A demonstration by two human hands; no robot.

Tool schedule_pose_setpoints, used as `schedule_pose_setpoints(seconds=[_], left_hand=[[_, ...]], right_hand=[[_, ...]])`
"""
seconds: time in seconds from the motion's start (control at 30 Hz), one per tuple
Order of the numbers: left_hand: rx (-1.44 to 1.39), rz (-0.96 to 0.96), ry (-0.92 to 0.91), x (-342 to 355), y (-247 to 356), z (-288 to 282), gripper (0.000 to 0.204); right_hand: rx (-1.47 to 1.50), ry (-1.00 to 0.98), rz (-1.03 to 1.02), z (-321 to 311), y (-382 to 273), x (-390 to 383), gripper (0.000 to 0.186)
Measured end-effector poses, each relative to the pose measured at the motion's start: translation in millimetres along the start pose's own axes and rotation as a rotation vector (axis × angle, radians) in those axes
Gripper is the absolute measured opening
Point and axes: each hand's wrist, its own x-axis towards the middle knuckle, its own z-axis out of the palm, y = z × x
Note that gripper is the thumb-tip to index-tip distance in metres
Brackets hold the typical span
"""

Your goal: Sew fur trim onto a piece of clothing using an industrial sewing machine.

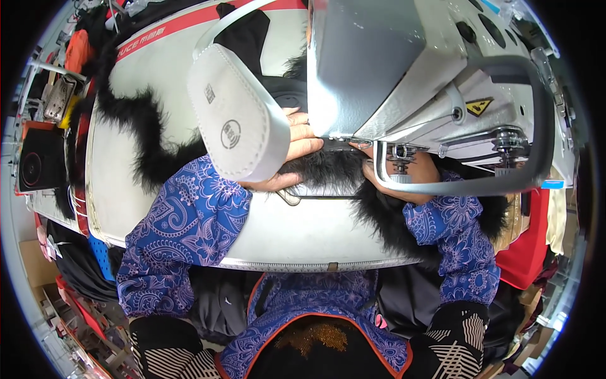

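A strip of black fur trim [319,169] lies under the head of a white and grey sewing machine [366,69], on its pale bed. My left hand [297,148] rests on the left end of the strip, fingers stretched out and thumb apart; a white lamp head [237,114] covers part of it. On the other side of the needle area, my right hand [407,174] grips the fur between thumb and fingers, partly hidden behind the machine's metal guard and tension parts. More fur hangs below the right hand toward the table edge.
A long fur strip [148,139] winds over the left of the white table [303,237]. Black cloth [243,38] lies behind the lamp. A red bin [527,252] stands at the right, and a dark speaker-like box [41,161] at the far left. A measuring tape runs along the front edge.
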Motion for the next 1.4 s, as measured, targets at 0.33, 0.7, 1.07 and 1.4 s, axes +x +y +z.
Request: schedule_pose_setpoints(seconds=[0.33,0.7,1.07,1.4], left_hand=[[0.044,0.077,0.058,7,-1,-4,0.066],[0.075,-0.012,0.058,7,5,-8,0.061],[0.126,-0.119,0.032,12,16,-25,0.049],[0.309,-0.164,0.101,29,75,-13,0.053]], right_hand=[[-0.090,0.025,0.025,-2,-6,0,0.024],[-0.221,-0.078,0.032,6,8,2,0.042],[-0.192,-0.108,-0.018,-43,-44,-35,0.039],[0.298,0.082,0.174,-12,195,-22,0.045]])
